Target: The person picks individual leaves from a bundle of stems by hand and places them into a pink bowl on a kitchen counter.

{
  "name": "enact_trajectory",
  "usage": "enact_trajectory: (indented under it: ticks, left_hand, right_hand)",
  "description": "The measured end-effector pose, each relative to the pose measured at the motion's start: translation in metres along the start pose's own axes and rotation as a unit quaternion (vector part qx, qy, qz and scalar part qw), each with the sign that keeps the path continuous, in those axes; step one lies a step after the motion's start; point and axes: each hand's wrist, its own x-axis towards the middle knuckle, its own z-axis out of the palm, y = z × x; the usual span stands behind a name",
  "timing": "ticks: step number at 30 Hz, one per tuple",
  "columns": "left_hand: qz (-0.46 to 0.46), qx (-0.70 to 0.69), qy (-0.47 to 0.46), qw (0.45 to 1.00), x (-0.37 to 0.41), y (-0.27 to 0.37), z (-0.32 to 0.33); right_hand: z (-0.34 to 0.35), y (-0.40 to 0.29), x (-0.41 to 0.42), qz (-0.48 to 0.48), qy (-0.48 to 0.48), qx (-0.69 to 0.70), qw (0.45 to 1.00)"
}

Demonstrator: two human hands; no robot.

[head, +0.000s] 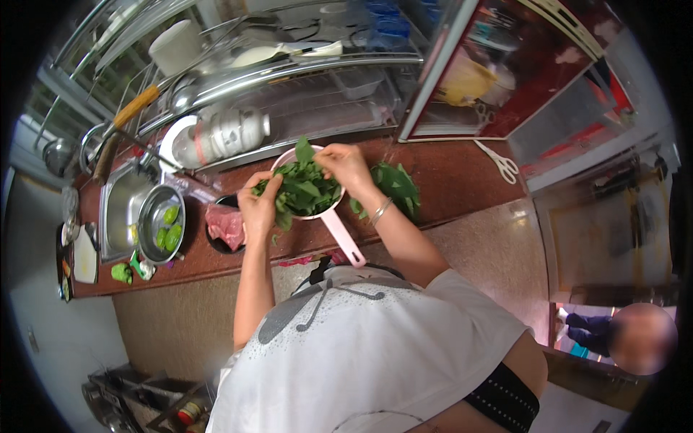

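A pink long-handled plastic strainer or basket (340, 238) stands on the red-brown counter, heaped with green leaves (308, 189). Over its left rim, my left hand (259, 203) has thumb and fingers around some leaves. My right hand (342, 166), with a bangle on the wrist, pinches at a leaf by the far right rim. More leafy greens (398, 187) lie on the counter to the right, partly behind my right forearm. Raw meat (224, 224) rests in a black dish just left of my left hand. Whether the pinched leaf is detached I cannot tell.
At the left, a steel bowl (181, 230) with several green vegetables in water overlaps the sink (116, 216). White scissors (501, 162) lie at the counter's right. A metal dish rack (325, 62) and a glass-fronted cabinet (471, 81) stand behind. A person (590, 330) is at the far right.
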Motion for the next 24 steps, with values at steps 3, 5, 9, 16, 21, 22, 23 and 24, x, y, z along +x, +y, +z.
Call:
enact_trajectory:
  ticks: [3,5,9,16,21,22,23,24]
  left_hand:
    - [0.021,0.046,-0.017,0.999,0.005,-0.005,0.003]
    - [0.025,0.020,0.008,0.999,0.008,-0.010,-0.004]
    - [-0.013,-0.012,-0.001,1.000,0.011,-0.008,-0.018]
    - [-0.025,-0.032,-0.061,0.997,0.008,0.004,0.016]
    - [0.050,0.082,-0.101,0.990,0.020,-0.010,0.017]
    - [0.077,0.129,-0.090,0.985,0.022,-0.013,0.018]
    - [0.091,0.143,-0.090,0.981,0.022,-0.015,0.016]
    - [0.104,0.157,-0.089,0.978,0.016,-0.007,0.016]
  right_hand:
    - [0.001,0.016,-0.005,-0.100,-0.011,-0.159,0.982]
    - [0.017,0.026,0.002,-0.200,0.005,-0.209,0.957]
    - [0.029,0.006,0.004,-0.298,-0.011,-0.193,0.935]
    - [0.022,-0.012,-0.011,-0.201,-0.096,-0.130,0.966]
    - [0.013,-0.006,-0.008,-0.168,-0.089,-0.178,0.965]
    - [0.016,-0.007,-0.009,-0.117,-0.091,-0.165,0.975]
    - [0.019,-0.007,-0.010,-0.134,-0.074,-0.175,0.973]
    - [0.023,-0.011,-0.011,-0.140,-0.068,-0.213,0.965]
